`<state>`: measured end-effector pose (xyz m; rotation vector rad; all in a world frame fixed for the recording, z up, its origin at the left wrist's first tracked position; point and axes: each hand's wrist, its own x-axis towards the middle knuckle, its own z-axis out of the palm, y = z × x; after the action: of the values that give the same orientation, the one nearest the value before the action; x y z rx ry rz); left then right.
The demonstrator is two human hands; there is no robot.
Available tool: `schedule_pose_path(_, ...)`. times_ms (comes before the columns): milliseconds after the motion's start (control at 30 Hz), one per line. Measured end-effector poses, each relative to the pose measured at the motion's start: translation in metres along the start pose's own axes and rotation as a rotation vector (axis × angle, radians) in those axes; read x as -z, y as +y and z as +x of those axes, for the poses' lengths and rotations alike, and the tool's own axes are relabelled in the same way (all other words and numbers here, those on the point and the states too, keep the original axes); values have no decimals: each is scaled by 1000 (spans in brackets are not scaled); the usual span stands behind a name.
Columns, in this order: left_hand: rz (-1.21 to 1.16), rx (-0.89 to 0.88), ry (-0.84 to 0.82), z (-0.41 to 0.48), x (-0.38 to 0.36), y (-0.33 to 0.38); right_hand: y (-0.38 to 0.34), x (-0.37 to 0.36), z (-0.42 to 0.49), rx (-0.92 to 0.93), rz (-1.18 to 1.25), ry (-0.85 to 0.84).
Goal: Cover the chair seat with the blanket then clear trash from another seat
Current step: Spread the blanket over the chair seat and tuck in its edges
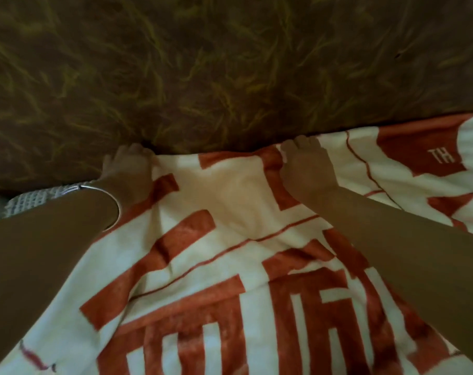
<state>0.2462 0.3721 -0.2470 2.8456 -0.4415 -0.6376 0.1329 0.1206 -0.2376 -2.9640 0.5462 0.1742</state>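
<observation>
Two hands work the far edge of a blanket (230, 190) against a chair's brown, yellow-flecked backrest (230, 63), seen from the person's head camera.

At far left, a pale waffle-weave cloth (35, 198) lies just beside the left forearm, at the foot of the backrest. The left hand (128, 169), a thin metal bangle (118, 209) at its wrist, lies palm-down on the blanket's left corner with fingers stretched forward and apart from one another. Their tips sit at the crease where backrest meets seat, pressing rather than gripping as far as the blurred frame shows.

Across the middle, the cream blanket with rust-red block lettering spreads from the crease to the near edge of the frame. It lies wrinkled between the arms and hides the chair seat beneath it.

To the right, the right hand (307, 166) rests flat on the blanket in the same manner, fingers extended toward the crease and clasping nothing.

Judging by this, the covering step is nearly done: the blanket already lies over the seat and only tucking and smoothing appear to remain. Clearing trash looks not yet begun; neither the other seat nor any trash is in view.
</observation>
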Motion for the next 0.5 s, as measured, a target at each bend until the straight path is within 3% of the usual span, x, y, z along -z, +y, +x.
schedule_pose_path(200,80,42,-1,4,-3,15,-2,-12,-3,-58,35,-68)
schedule_pose_path(300,192,-35,-57,12,0,15,1,-13,2,-38,21,-143)
schedule_pose_path(433,389,-164,176,23,5,7,4,-14,7,-43,-26,-234)
schedule_pose_path(500,489,-221,186,23,-2,1,4,-16,10,-43,-76,-265)
